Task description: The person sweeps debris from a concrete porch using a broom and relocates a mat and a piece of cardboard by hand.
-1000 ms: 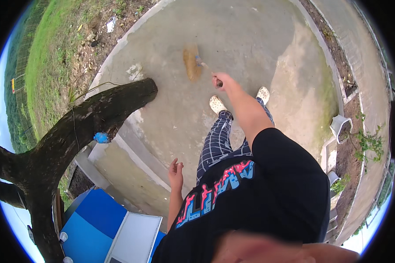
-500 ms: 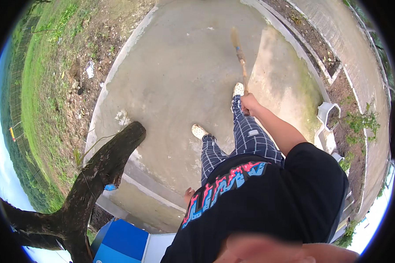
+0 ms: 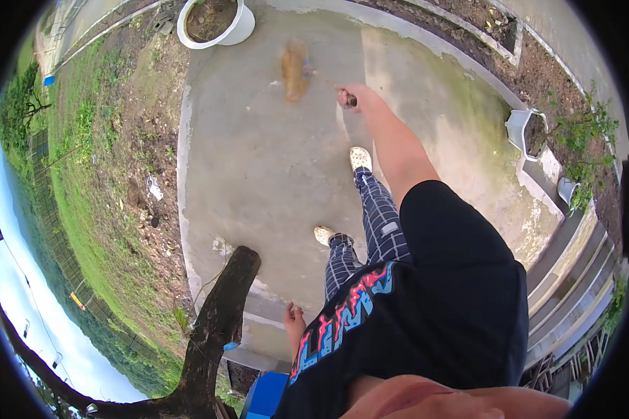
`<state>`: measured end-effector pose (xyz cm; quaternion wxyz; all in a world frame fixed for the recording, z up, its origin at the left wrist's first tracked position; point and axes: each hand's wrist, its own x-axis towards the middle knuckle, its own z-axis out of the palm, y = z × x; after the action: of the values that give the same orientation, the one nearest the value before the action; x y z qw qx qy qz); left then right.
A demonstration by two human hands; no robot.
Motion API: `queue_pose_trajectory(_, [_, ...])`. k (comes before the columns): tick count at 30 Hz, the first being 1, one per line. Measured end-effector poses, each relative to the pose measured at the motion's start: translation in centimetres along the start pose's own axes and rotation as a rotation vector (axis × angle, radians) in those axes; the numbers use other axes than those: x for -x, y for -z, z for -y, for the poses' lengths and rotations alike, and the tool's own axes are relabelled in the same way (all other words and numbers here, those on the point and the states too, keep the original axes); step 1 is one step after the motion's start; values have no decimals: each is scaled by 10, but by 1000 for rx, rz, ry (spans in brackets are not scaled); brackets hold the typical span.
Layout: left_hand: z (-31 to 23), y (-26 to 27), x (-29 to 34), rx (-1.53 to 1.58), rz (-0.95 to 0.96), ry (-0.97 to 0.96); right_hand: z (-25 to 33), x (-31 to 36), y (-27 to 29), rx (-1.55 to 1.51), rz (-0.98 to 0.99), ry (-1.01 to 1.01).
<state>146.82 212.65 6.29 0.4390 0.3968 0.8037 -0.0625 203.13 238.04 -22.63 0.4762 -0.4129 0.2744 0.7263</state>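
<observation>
My right hand is stretched out ahead, closed round the handle of a broom. The broom's tan bristle head fans out over the concrete and is smeared by motion. Blue binding shows beside the bristles, and much of the handle is blurred. My left hand hangs low at my side with nothing in it, its fingers slightly apart. Beneath the broom lies a grey, damp-looking concrete slab.
A white round planter with soil stands at the slab's far left. A dark tree trunk rises at the near left. White hexagonal planter sits on the right edge, close to steps. Grass and stony soil border the left.
My right hand has swung forward and left with the broom, away from my legs. My view has shifted, bringing in the round planter. The left hand still hangs low.
</observation>
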Motion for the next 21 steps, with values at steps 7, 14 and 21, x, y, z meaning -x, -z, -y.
queue_pose_trajectory(7, [8,23,-33,-266,123,62,139,145,181,606,-855,550])
queue_pose_trajectory(14, [-20,15,-134,-129,240,-161,-8,244,128,399,-667,596])
queue_pose_trajectory(21, [-199,-31,-148,-306,323,-345,-139,183,83,428,-203,254])
